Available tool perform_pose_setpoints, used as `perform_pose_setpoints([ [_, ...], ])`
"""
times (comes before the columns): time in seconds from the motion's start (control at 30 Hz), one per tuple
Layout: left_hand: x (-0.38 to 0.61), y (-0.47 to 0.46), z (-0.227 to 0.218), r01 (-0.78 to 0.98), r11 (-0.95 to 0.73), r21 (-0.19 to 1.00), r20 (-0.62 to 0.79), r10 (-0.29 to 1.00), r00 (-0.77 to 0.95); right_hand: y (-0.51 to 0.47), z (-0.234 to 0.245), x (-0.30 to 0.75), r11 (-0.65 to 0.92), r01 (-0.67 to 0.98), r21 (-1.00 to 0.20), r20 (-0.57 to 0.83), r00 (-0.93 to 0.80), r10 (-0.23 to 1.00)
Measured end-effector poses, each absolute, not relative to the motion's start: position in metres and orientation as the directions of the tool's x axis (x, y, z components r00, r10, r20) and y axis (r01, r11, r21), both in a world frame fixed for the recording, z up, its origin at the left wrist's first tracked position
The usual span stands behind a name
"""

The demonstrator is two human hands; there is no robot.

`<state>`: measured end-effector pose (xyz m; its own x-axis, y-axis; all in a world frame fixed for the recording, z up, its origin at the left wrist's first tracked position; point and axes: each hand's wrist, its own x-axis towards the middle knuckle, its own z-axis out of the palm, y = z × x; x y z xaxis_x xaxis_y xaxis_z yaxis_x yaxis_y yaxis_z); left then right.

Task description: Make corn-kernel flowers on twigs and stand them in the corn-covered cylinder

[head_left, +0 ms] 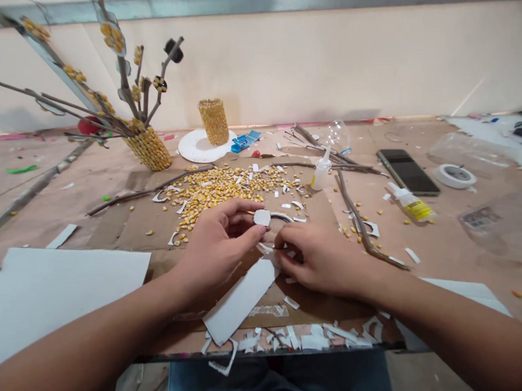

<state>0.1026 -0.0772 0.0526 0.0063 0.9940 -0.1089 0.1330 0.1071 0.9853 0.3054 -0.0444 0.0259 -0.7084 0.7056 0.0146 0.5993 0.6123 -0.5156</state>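
My left hand (224,234) pinches a small white piece of card (262,218) with trimmed corners between thumb and fingers. Close beside it, my right hand (316,258) has its fingers curled together; what they hold is hidden. A curved white and dark loop (282,216) shows between the hands, too unclear to name. Below them lies a longer white card strip (240,302) with a cut end. Loose corn kernels (217,190) are spread on brown cardboard just beyond my hands.
A corn-covered pot (148,149) with branches stands at back left, a corn-covered cup (213,122) on a white disc. Glue bottles (320,172), twigs (360,218), a phone (407,171) and a tape roll (454,176) lie rightward. Paper scraps (314,340) line the front edge.
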Motion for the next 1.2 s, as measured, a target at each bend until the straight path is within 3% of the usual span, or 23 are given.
perform_pose_setpoints([
  [0.13, 0.101, -0.077, 0.051, 0.087, 0.074, 0.993, -0.069, 0.996, -0.059, -0.040, 0.032, 0.313, 0.641, 0.541, -0.545, 0.288, -0.597, 0.749],
  [0.2, 0.101, -0.077, 0.050, 0.049, 0.064, 0.997, -0.061, 0.996, -0.061, -0.039, 0.035, 0.316, 0.655, 0.525, -0.544, 0.358, -0.561, 0.746],
  [0.43, 0.102, -0.079, 0.050, -0.010, 0.006, 1.000, -0.005, 0.999, 0.040, -0.042, 0.031, 0.316, 0.708, 0.517, -0.481, 0.455, -0.543, 0.706],
  [0.63, 0.100, -0.082, 0.051, 0.046, -0.095, 0.994, 0.081, 0.967, 0.241, -0.041, 0.025, 0.316, 0.786, 0.549, -0.284, 0.579, -0.556, 0.597],
  [0.83, 0.099, -0.080, 0.044, -0.020, -0.103, 0.994, 0.105, 0.969, 0.224, -0.036, 0.022, 0.317, 0.827, 0.548, -0.129, 0.670, -0.566, 0.480],
  [1.1, 0.099, -0.082, 0.051, -0.162, -0.076, 0.984, 0.119, 0.955, 0.272, -0.030, 0.020, 0.319, 0.851, 0.516, -0.099, 0.725, -0.549, 0.417],
  [1.2, 0.097, -0.082, 0.051, -0.129, -0.124, 0.984, 0.149, 0.967, 0.206, -0.028, 0.022, 0.322, 0.855, 0.483, -0.188, 0.745, -0.498, 0.445],
])
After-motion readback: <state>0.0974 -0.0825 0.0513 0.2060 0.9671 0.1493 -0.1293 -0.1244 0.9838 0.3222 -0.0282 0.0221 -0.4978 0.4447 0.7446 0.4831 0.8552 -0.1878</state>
